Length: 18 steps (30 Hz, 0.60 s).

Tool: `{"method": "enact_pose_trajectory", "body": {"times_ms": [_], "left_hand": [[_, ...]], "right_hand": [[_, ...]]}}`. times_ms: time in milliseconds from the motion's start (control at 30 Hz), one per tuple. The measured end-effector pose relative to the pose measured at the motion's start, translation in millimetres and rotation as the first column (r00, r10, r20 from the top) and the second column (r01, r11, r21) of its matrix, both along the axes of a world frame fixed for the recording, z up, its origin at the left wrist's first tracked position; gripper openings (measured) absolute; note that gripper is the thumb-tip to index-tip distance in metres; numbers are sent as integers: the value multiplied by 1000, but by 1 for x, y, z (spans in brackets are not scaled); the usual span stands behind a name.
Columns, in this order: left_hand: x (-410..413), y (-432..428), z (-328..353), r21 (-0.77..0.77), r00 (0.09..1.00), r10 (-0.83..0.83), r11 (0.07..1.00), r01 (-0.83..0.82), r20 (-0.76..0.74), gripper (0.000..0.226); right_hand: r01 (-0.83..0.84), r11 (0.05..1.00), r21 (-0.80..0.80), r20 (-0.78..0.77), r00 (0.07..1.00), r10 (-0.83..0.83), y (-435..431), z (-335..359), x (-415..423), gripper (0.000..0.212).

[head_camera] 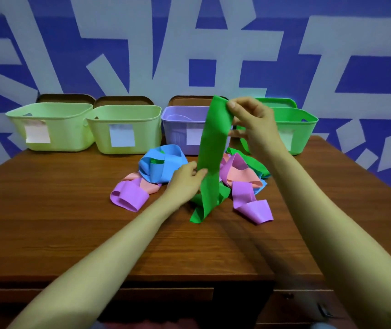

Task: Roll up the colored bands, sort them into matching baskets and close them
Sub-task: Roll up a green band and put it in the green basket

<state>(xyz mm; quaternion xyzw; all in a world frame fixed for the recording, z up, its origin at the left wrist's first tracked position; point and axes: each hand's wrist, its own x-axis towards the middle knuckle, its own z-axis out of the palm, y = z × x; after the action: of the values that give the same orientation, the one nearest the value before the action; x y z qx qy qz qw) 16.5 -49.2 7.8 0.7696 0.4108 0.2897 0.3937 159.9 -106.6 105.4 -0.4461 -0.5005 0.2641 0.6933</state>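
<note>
Two hands are closed on one green band (214, 143), which is held upright over the table (71, 222). Its top edge is pinched by the right hand (254, 129), its left edge lower down by the left hand (185, 181). Its tail is laid on the wood against the tangled pile (239, 172). Bare wood is seen from pile to near edge. The green basket (301, 129) is set open at the far edge.

Matt green band (213, 148); glossy wooden table (71, 210).
</note>
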Motion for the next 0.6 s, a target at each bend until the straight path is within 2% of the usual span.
{"method": "enact_pose_trajectory", "body": {"times_ms": [33,100,200,300,367,400,500,600], "left_hand": [[-2,-7,6,-55,997,-21,998,25,72,10],[-11,-27,15,-193,978,-117,969,151,175,10],[-29,-69,18,-302,923,-340,873,382,182,14],[-42,-93,8,-405,886,-414,788,464,209,20],[-44,-93,-9,-419,898,-407,795,438,167,21],[-44,-89,-19,-376,912,-398,834,404,98,21],[-41,-70,-36,-135,964,-238,966,221,-123,45],[-30,-46,-33,-59,991,-88,995,83,-104,49]], "right_hand": [[-3,1000,4,10,1000,3,-7,4,-1,14],[-20,1000,14,32,999,20,-21,13,-3,14],[-63,998,23,78,995,61,-41,19,-3,14],[-115,991,-63,120,985,122,-46,7,-2,13],[-139,976,-165,141,976,163,-41,-17,1,12],[-151,964,-218,145,972,185,-37,-32,4,11],[-161,919,-360,156,961,229,-23,-79,16,8],[-123,897,-425,141,970,200,-11,-107,22,10]]}}
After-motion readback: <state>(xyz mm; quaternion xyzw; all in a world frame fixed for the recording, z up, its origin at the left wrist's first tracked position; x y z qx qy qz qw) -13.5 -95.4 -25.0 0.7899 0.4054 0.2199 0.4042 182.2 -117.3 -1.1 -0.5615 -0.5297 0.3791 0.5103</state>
